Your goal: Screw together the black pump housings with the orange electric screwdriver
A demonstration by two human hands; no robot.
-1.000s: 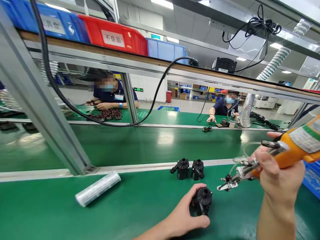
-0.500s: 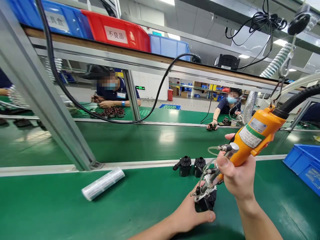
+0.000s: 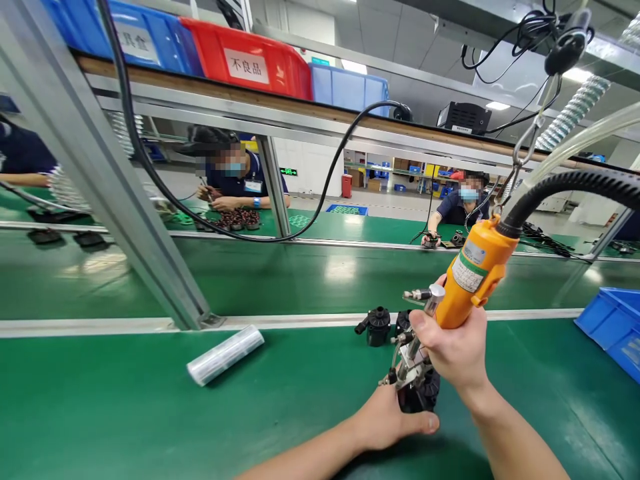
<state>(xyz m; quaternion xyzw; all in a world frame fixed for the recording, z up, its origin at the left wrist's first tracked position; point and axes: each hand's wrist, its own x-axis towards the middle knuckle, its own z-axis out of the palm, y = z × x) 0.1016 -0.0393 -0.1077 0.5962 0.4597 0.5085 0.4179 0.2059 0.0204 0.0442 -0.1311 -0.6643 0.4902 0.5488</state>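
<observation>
My right hand (image 3: 457, 343) is wrapped round an orange electric screwdriver (image 3: 470, 273), which hangs from a hook and has a thick black cable at its top. Metal fittings and thin clear tubes run along its lower end. That end rests over a small black pump (image 3: 420, 393), and the exact contact point is hidden. My left hand (image 3: 385, 417) grips the pump from the left, thumb across its near side, on the green bench. Just behind stand a second black pump (image 3: 379, 327) with a side spout and a third pump (image 3: 403, 323), partly covered by the tool.
A clear plastic-wrapped roll (image 3: 225, 355) lies at left. A blue bin (image 3: 613, 330) stands at the right edge. A slanting metal post (image 3: 125, 173) and a looping black cable (image 3: 220, 233) cross the view. Two co-workers (image 3: 235, 177) (image 3: 463, 203) sit across the bench.
The screwdriver has swung left and stands more upright, its lower end still at the pump. My right hand has moved left with it. My left hand keeps hold of the pump.
</observation>
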